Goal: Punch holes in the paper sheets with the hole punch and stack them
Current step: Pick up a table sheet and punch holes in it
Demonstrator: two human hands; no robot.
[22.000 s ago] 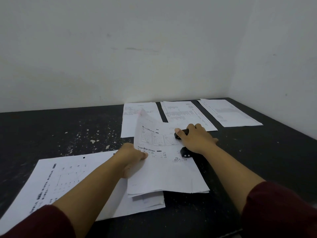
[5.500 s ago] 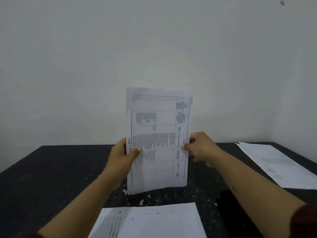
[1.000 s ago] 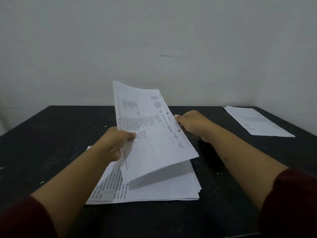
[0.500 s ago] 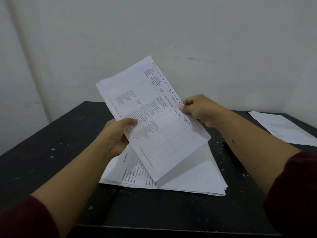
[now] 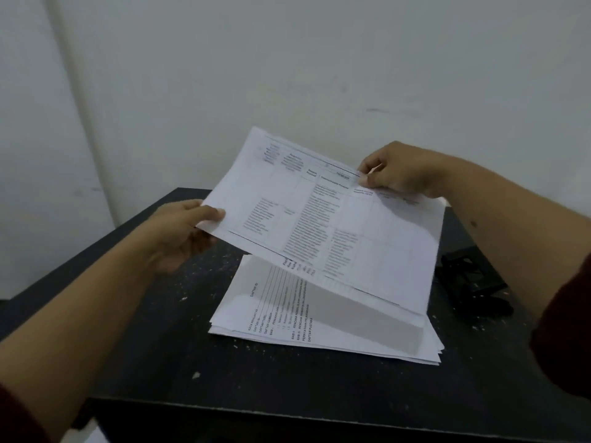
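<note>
I hold a printed paper sheet [image 5: 332, 225] with a table on it, tilted low over the stack of sheets [image 5: 323, 327] that lies on the black table [image 5: 179, 346]. My left hand [image 5: 182, 231] pinches the sheet's left corner. My right hand [image 5: 396, 171] pinches its far right edge. The sheet's near edge hangs just above the stack and shades it. The black hole punch [image 5: 470, 282] sits on the table right of the stack, under my right forearm, untouched.
A white wall [image 5: 287, 75] stands right behind the table. The table's front edge [image 5: 256, 410] is close to me and its left edge runs diagonally away. Small white paper bits speckle the dark surface around the stack.
The sheet has swung from upright and slanted to nearly flat and dropped toward the stack. My view has shifted right, bringing the hole punch into sight.
</note>
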